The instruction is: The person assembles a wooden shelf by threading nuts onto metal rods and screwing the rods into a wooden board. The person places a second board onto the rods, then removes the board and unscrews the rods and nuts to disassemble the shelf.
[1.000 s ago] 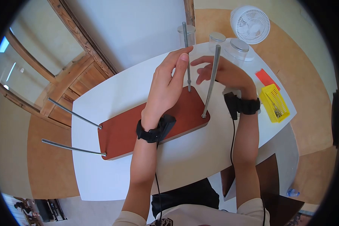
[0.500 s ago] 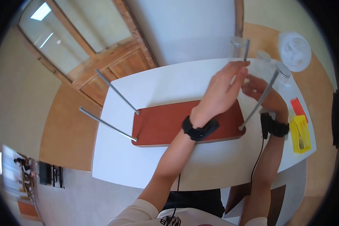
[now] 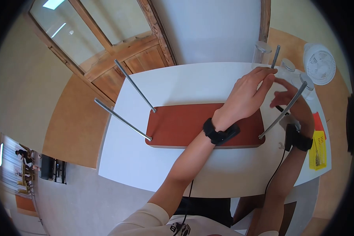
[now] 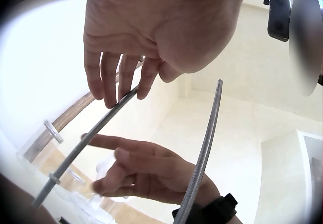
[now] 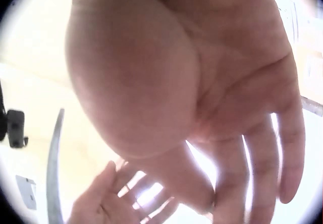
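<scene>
A red-brown board [image 3: 188, 122] lies on the white table with a metal rod standing up near each corner. My left hand [image 3: 246, 96] reaches over its right part, fingers fairly straight against the far-right rod [image 3: 276, 55]. In the left wrist view those fingers [image 4: 112, 95] touch the rod [image 4: 83, 143] near its top, and a nut [image 4: 54, 178] sits lower on it. My right hand [image 3: 299, 104] is raised on the rod's other side, fingers extended, index fingertip close to it; contact cannot be told. The near-right rod [image 3: 283, 110] stands in front of this hand.
Lidded clear jars [image 3: 262, 53] and a white fan [image 3: 319, 65] stand at the back right. A yellow basket [image 3: 322, 151] holding metal pieces and a red item [image 3: 318, 121] lie by the right edge. A small wrench [image 3: 281, 145] lies right of the board.
The head view has swung, so the board and both arms appear farther right. Both hands stay around the far-right rod, and the right hand's fingers have shifted slightly.
</scene>
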Demonstrator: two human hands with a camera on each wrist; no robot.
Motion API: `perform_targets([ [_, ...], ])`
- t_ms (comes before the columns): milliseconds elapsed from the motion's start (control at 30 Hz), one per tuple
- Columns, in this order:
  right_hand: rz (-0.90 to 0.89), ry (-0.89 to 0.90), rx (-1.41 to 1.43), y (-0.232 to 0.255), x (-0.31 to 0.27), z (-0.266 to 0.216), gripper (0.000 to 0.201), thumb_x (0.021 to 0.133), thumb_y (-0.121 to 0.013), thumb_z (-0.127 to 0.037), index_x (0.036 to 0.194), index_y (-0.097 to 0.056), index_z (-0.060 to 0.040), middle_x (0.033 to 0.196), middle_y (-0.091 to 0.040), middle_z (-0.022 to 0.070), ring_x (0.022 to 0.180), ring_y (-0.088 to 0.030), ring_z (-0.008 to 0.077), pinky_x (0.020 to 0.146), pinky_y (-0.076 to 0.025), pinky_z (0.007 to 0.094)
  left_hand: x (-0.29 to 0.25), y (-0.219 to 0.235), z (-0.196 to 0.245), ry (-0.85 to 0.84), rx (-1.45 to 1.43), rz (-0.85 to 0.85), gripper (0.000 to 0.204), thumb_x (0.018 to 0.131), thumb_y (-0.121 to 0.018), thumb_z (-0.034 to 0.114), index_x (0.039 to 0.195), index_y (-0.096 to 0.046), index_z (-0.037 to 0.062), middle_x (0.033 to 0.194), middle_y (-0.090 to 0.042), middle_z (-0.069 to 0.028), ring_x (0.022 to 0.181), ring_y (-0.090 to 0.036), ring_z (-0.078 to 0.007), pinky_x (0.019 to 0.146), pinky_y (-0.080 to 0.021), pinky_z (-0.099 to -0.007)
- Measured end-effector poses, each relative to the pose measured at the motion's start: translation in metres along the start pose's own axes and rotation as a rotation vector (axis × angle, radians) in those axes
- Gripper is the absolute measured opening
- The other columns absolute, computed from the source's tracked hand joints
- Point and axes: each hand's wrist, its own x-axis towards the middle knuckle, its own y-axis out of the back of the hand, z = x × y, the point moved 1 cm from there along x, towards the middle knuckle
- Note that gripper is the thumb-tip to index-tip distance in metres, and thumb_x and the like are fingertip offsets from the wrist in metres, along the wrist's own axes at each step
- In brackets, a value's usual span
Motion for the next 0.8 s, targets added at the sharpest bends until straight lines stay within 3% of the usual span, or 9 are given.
perform_targets([
  [67, 0.019, -0.053, 0.154, -0.003, 0.001, -0.002, 0.054, 0.103, -0.059, -0.009, 0.154, -0.046, -0.0096, 0.112, -0.075, 0.0089, 0.112, -0.066, 0.017, 0.101, -0.05, 0.0312, 0.0, 0.001, 0.0, 0.053, 0.033, -0.027, 0.036, 0.11, -0.049, 0.024, 0.131, -0.064, -0.0025, 0.113, -0.07, -0.0203, 0.1, -0.067, -0.0317, 0.091, -0.051, -0.0376],
  [133, 0.104, 0.057, 0.12, -0.016, 0.002, 0.007, 0.056, 0.103, -0.06, -0.012, 0.156, -0.043, -0.0096, 0.112, -0.074, 0.0075, 0.111, -0.067, 0.0181, 0.099, -0.05, 0.0319, 0.0, -0.001, -0.003, 0.025, -0.008, -0.025, 0.036, 0.111, -0.049, 0.025, 0.131, -0.064, -0.0008, 0.112, -0.071, -0.0197, 0.103, -0.067, -0.0285, 0.093, -0.051, -0.0366],
  [167, 0.028, 0.182, -0.024, -0.015, 0.01, 0.027, 0.058, 0.103, -0.062, -0.015, 0.157, -0.041, -0.0097, 0.114, -0.074, 0.0085, 0.11, -0.067, 0.0194, 0.099, -0.05, 0.0333, 0.001, 0.0, -0.003, 0.037, -0.004, -0.034, 0.037, 0.111, -0.048, 0.026, 0.131, -0.064, -0.0004, 0.112, -0.071, -0.0189, 0.105, -0.067, -0.0271, 0.095, -0.05, -0.0366],
  [367, -0.103, -0.016, 0.017, -0.004, 0.002, -0.003, 0.052, 0.104, -0.059, -0.012, 0.153, -0.045, -0.0065, 0.115, -0.074, 0.0135, 0.109, -0.068, 0.0204, 0.098, -0.052, 0.0338, 0.003, 0.0, -0.003, 0.071, -0.033, -0.056, 0.041, 0.112, -0.046, 0.031, 0.133, -0.065, 0.0005, 0.117, -0.072, -0.0159, 0.11, -0.066, -0.0242, 0.099, -0.048, -0.0358],
  [467, 0.084, 0.044, 0.125, -0.01, 0.003, 0.005, 0.051, 0.103, -0.055, -0.008, 0.153, -0.046, -0.0056, 0.113, -0.074, 0.0135, 0.107, -0.069, 0.0202, 0.095, -0.052, 0.0339, 0.004, -0.001, 0.001, 0.133, -0.012, -0.092, 0.043, 0.112, -0.045, 0.033, 0.133, -0.066, 0.0007, 0.117, -0.073, -0.0154, 0.11, -0.065, -0.0245, 0.1, -0.047, -0.0357],
  [533, 0.067, 0.098, 0.043, -0.018, 0.006, 0.01, 0.05, 0.101, -0.055, -0.005, 0.15, -0.048, -0.0023, 0.112, -0.074, 0.0131, 0.104, -0.069, 0.0205, 0.095, -0.053, 0.0335, 0.004, -0.002, 0.0, 0.128, 0.012, -0.084, 0.046, 0.112, -0.045, 0.036, 0.134, -0.065, 0.0011, 0.116, -0.073, -0.0148, 0.11, -0.065, -0.0245, 0.101, -0.047, -0.0366],
  [600, -0.123, 0.03, -0.253, -0.022, 0.01, 0.011, 0.049, 0.1, -0.056, -0.005, 0.148, -0.05, 0.0011, 0.112, -0.075, 0.0127, 0.107, -0.069, 0.0211, 0.097, -0.052, 0.0328, 0.004, -0.003, -0.003, 0.118, 0.016, -0.08, 0.046, 0.112, -0.045, 0.036, 0.134, -0.065, 0.0015, 0.115, -0.073, -0.0146, 0.11, -0.065, -0.0243, 0.101, -0.047, -0.0372],
  [733, -0.069, -0.135, -0.016, -0.013, -0.006, -0.019, 0.051, 0.098, -0.063, -0.011, 0.145, -0.051, 0.0037, 0.109, -0.076, 0.0122, 0.112, -0.069, 0.024, 0.102, -0.051, 0.0325, 0.003, -0.002, -0.002, 0.146, 0.025, -0.086, 0.047, 0.112, -0.045, 0.038, 0.135, -0.066, 0.0026, 0.117, -0.073, -0.0143, 0.112, -0.064, -0.0242, 0.101, -0.047, -0.0376],
  [800, -0.031, -0.084, -0.055, -0.015, 0.003, 0.006, 0.053, 0.098, -0.066, -0.015, 0.146, -0.05, 0.0034, 0.108, -0.075, 0.0124, 0.11, -0.07, 0.023, 0.103, -0.051, 0.0323, 0.002, -0.001, -0.003, 0.135, 0.035, -0.076, 0.047, 0.112, -0.045, 0.038, 0.135, -0.066, 0.003, 0.117, -0.073, -0.0145, 0.112, -0.064, -0.0244, 0.101, -0.047, -0.0377],
])
